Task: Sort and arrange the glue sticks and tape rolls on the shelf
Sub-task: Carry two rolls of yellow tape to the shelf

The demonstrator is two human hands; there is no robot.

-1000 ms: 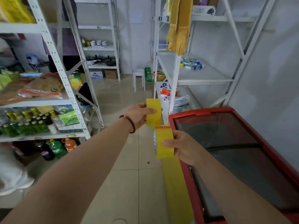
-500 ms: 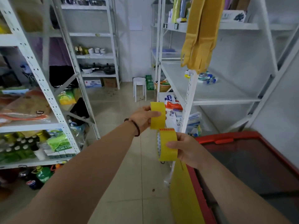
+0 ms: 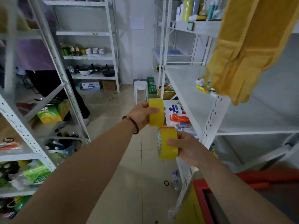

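My left hand [image 3: 142,114] grips a yellow tape roll [image 3: 156,112] held upright in front of me. Just below it, my right hand [image 3: 188,148] grips a second yellow tape roll [image 3: 168,143] by its rim. Both rolls hang in the aisle, left of the white shelf [image 3: 191,88] on my right. A small heap of colourful items [image 3: 202,85], too blurred to name, lies further back on that shelf, partly hidden by hanging yellow gloves [image 3: 239,50].
A red-rimmed chest freezer [image 3: 210,199] stands at the lower right. White racks with bottles and packets [image 3: 37,173] line the left. A person in purple [image 3: 37,59] stands behind the left rack. A white stool [image 3: 140,89] and baskets sit down the aisle.
I have stepped forward and looked up: the right shelf is nearer and the freezer has slid to the lower corner. Both hands keep their tape rolls, held slightly higher.
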